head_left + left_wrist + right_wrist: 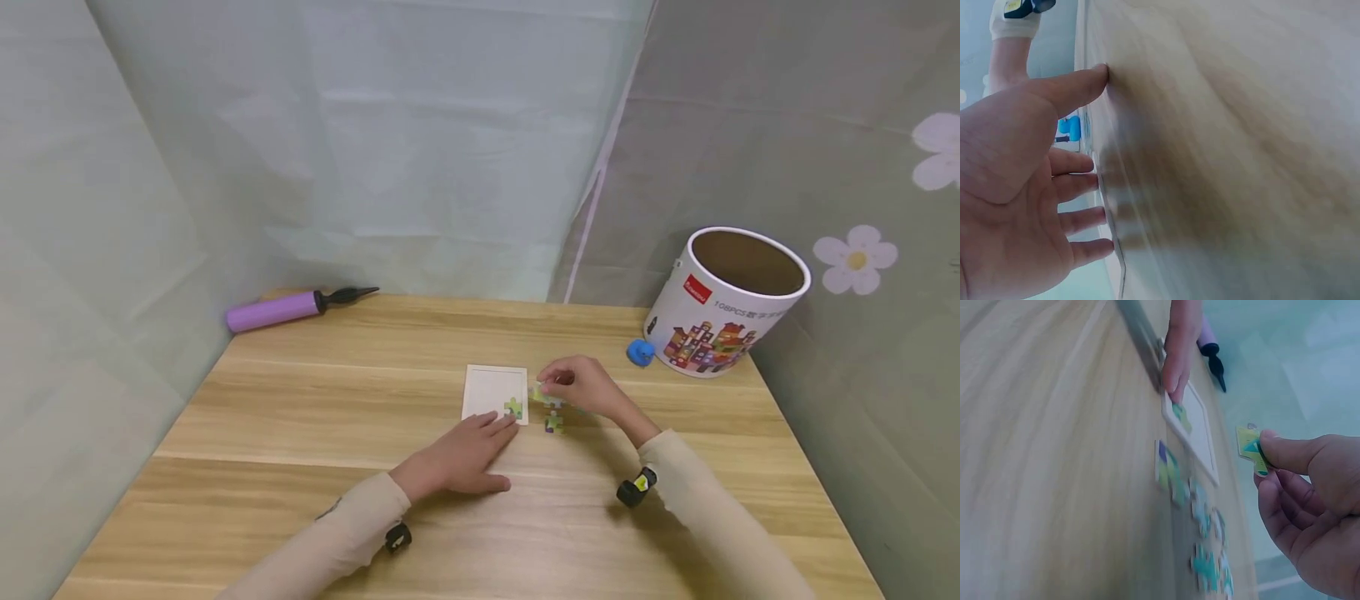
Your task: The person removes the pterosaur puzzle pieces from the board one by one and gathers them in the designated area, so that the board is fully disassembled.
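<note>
A white puzzle tray lies on the table, with one green jigsaw piece in its near right corner. My left hand rests with straight, spread fingers on the tray's near edge; in the left wrist view the palm shows. Between thumb and fingers my right hand pinches a yellow-green puzzle piece, held above the table just right of the tray. Several loose pieces lie below that hand, partly hidden by it in the head view. One of them, a green and purple piece, sits nearest me.
At the back right stands a large white bucket with printed blocks on it. A small blue toy sits beside its base. Along the back left edge lies a purple hand pump. Fabric walls enclose the wooden table.
</note>
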